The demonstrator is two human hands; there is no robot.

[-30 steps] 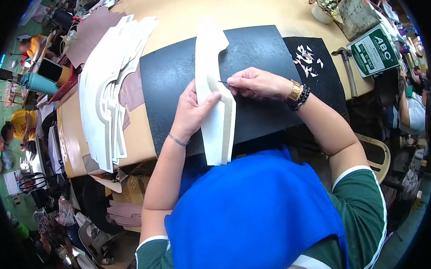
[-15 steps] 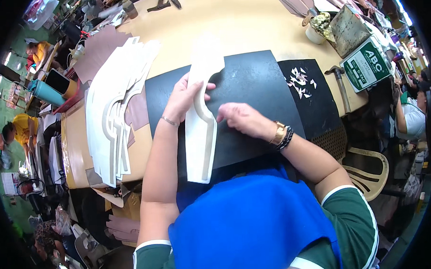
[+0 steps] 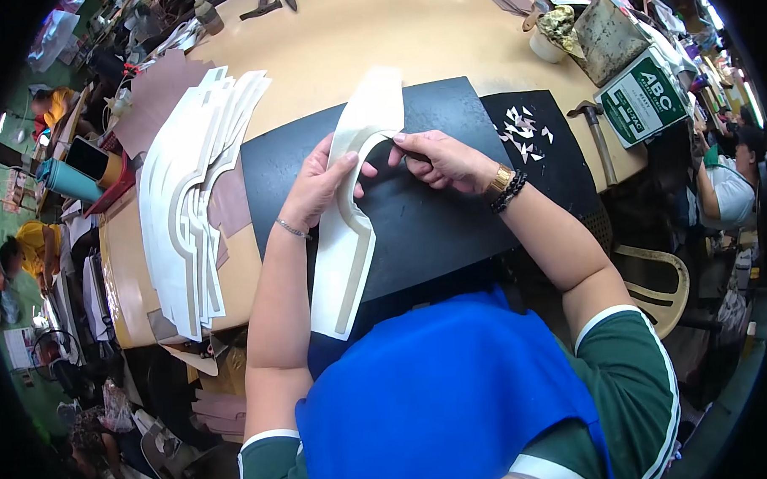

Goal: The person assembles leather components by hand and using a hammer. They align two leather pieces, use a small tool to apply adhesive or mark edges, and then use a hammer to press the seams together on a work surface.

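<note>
A long white panel [image 3: 342, 266] with a curved notch and a grey-beige strip along its notched edge is held upright on a slant. My left hand [image 3: 320, 181] grips it at the narrow middle, thumb on top and fingers behind. At the upper corner of the notch, my right hand [image 3: 444, 160] is closed in a pinch, fingertips touching the panel's edge. Something dark shows between those fingers, too small to make out. Beneath both hands lies a black mat [image 3: 451, 229]. Several similar white panels [image 3: 174, 179] lie in an overlapping pile to the left.
Small pale clippings [image 3: 522, 135] lie on a second black sheet at right, beside a hammer [image 3: 598, 139]. Beyond stand a green-and-white tin [image 3: 645, 99] and a white cup [image 3: 547, 46]. A teal tumbler [image 3: 71, 181] is far left; a beige plastic chair [image 3: 656, 293] is at lower right.
My right hand has moved up from the lower part of the notch to its upper corner and now touches the panel. The panel's lower end has swung slightly left.
</note>
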